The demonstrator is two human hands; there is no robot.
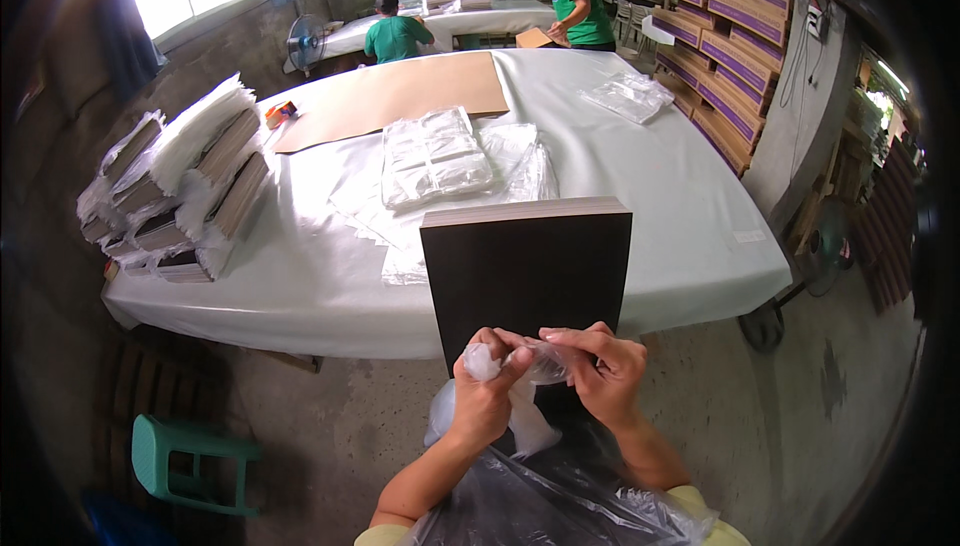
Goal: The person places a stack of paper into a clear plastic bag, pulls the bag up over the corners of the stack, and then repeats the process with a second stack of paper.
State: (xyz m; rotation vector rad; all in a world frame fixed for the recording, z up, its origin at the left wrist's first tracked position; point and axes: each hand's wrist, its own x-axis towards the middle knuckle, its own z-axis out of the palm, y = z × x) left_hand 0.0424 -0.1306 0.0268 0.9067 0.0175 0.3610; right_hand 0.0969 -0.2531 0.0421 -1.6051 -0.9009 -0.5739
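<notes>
My left hand is closed round a bunched piece of clear plastic, with a crumpled end poking out by its thumb. My right hand pinches the other end, so the plastic stretches between both hands. Just beyond my fingers a thick stack of sheets with a black face stands on edge, its pale layered edge upward. Its lower part is hidden behind my hands. More loose clear plastic hangs below my left hand, and a large transparent sheet covers my lap.
A white-covered table bears wrapped bundles at left, flat plastic bags, brown cardboard and a tape roll. Two people in green work farther back. Cartons are piled right; a green stool stands lower left.
</notes>
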